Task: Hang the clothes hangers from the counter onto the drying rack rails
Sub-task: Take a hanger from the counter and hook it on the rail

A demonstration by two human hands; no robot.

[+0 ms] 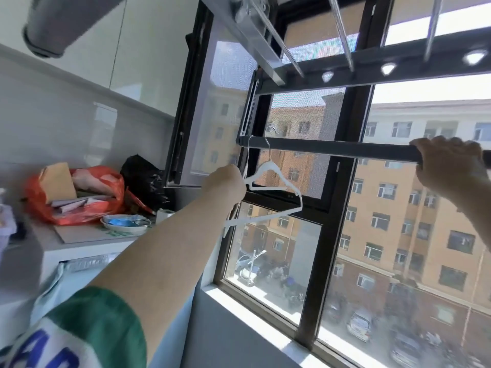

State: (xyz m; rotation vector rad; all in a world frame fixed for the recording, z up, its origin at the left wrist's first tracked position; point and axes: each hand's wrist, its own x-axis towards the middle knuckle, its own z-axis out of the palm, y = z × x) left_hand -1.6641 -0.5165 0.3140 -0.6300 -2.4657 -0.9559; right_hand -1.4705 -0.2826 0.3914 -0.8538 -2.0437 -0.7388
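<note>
Grips white hangers (269, 167) in left hand (225, 181), clasps dark rack rail (332, 150) with right hand (449, 163); shows cut-off blue sleeve lettering (39, 349).

Rail (332, 150): matt black.
Hangers (268, 171) on rail: plain white, silver hooks.
Window frame (342, 208) behind rail: dark brown-black.
Building (396, 224) beyond rail: orange-tan walls, cream upper storey.
Plastic bag (79, 211) left of rail, lower: red-orange.
Second bag (143, 173), nearer rail: black.
Bowl (125, 231) below-left of rail: white, blue contents.
Sleeve (87, 328) far below rail: green, white panel, blue lettering.
</note>
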